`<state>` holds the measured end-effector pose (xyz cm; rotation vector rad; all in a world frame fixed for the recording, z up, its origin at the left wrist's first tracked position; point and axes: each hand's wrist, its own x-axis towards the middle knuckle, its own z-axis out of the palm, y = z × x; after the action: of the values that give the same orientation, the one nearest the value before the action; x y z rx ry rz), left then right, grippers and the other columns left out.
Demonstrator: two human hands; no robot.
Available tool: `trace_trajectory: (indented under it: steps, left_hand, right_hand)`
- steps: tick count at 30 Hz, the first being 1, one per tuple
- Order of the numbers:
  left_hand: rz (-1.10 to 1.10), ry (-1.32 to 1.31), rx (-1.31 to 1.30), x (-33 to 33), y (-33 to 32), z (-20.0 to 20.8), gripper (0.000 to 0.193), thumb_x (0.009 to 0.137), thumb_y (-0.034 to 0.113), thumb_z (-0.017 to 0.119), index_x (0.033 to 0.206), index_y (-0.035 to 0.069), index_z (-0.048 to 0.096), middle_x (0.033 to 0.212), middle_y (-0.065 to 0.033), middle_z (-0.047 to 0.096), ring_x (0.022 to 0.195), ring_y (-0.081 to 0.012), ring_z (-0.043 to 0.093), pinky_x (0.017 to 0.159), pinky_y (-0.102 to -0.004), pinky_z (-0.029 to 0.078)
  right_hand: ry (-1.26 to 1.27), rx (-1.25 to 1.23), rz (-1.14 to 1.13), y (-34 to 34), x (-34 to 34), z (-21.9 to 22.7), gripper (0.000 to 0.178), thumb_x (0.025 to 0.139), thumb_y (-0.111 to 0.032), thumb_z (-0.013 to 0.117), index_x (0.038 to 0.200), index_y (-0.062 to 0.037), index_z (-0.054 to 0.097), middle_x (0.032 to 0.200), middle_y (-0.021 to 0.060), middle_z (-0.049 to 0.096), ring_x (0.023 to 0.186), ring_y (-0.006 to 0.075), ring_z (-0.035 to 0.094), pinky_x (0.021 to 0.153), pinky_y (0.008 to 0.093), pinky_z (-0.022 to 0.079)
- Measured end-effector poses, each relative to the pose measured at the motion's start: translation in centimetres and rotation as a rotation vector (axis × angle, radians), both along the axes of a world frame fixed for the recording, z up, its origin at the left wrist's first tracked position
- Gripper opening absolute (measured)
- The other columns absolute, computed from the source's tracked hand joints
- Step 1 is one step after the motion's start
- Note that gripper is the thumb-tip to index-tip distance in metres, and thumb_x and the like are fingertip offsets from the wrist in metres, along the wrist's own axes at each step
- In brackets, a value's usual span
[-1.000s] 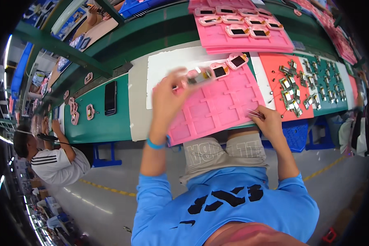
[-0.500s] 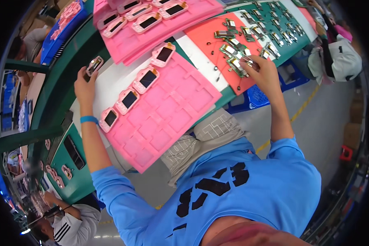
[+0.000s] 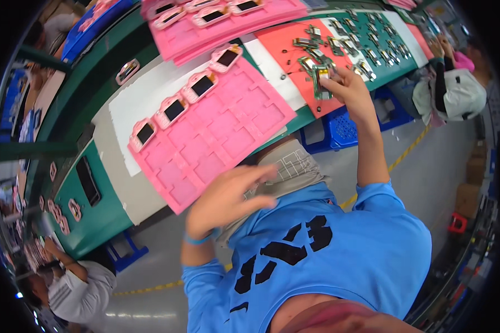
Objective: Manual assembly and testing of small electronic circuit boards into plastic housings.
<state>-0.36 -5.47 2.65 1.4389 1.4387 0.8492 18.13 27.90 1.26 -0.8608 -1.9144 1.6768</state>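
My right hand (image 3: 352, 94) pinches a green circuit board (image 3: 321, 83) with a silver-and-yellow part on it, over the orange mat (image 3: 293, 65). Several similar boards (image 3: 334, 46), some with thin wires, lie close around it. My left hand (image 3: 230, 197), somewhat blurred, hangs with fingers apart and nothing in them, in front of my body beside the pink tray (image 3: 222, 136). Along that tray's far-left side sit several pink handheld devices (image 3: 173, 110) with dark screens. Another pink-framed device (image 3: 128, 72) rests apart, at the far left of the bench.
Stacked pink trays (image 3: 222, 30) with more devices stand at the back. A blue bin (image 3: 83, 39) is at the far left, a dark flat panel (image 3: 88, 180) on the green bench. One co-worker (image 3: 455, 100) sits right, another (image 3: 75, 283) lower left. A blue stool (image 3: 341, 130) stands underneath.
My left hand has let go of the pink-framed device at the far left and swung back toward my body. My right hand has taken a circuit board from the pile.
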Motion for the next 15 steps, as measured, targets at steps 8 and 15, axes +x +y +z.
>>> trace_trajectory:
  steps: [8, 15]
  left_hand:
    - [0.921, -0.802, 0.300, 7.5, 3.2, -7.5, 0.040, 0.108, 0.019, 0.066, 0.140, -0.004, 0.060, 0.112, -0.0166, 0.075, 0.084, -0.0180, 0.070, 0.071, -0.0258, 0.057]
    - [1.046, -0.838, 0.191, 5.5, -2.7, -6.6, 0.025, 0.109, 0.014, 0.063, 0.128, -0.001, 0.064, 0.085, -0.0119, 0.075, 0.053, -0.0134, 0.059, 0.052, -0.0246, 0.048]
  right_hand:
    - [-0.110, -0.173, 0.618, -11.4, -4.4, 1.8, 0.013, 0.102, -0.013, 0.072, 0.102, -0.0004, 0.076, 0.071, 0.0003, 0.065, 0.055, 0.0062, 0.050, 0.051, 0.0206, 0.037]
    - [-0.138, 0.932, 0.410, -8.7, -16.2, -1.8, 0.024, 0.093, -0.025, 0.076, 0.109, -0.0072, 0.079, 0.077, 0.0081, 0.071, 0.065, 0.0249, 0.061, 0.063, 0.0376, 0.049]
